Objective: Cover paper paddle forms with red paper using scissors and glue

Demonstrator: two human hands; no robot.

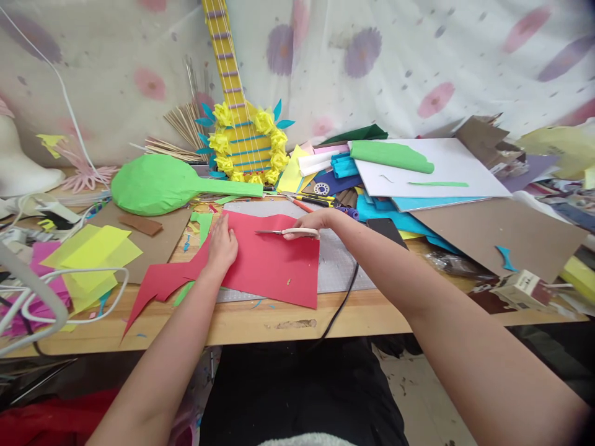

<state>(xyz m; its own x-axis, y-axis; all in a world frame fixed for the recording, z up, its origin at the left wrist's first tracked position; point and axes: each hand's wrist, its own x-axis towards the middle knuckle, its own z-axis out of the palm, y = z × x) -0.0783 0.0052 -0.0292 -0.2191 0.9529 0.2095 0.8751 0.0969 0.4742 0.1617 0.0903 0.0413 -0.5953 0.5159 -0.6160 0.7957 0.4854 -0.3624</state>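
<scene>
A large red sheet of paper (274, 272) lies on the table in front of me, with a jagged cut-out strip reaching to the left past the table's front edge. My left hand (223, 244) rests on its left part, fingers laid flat against it. Over the upper right of the sheet, my right hand (316, 222) grips a pair of scissors (304, 233) by white handles. The blades point left and look nearly closed. Beneath the paper is a grey cutting mat (346, 263).
Behind stands a yellow paper guitar (248, 145) with yellow flowers. A green paper-covered banjo shape (153, 184) is at left, near yellow sheets (93, 260) and white cables (69, 272). At right are a white board (432, 167), brown cardboard (497, 235) and a black phone-like slab (385, 232).
</scene>
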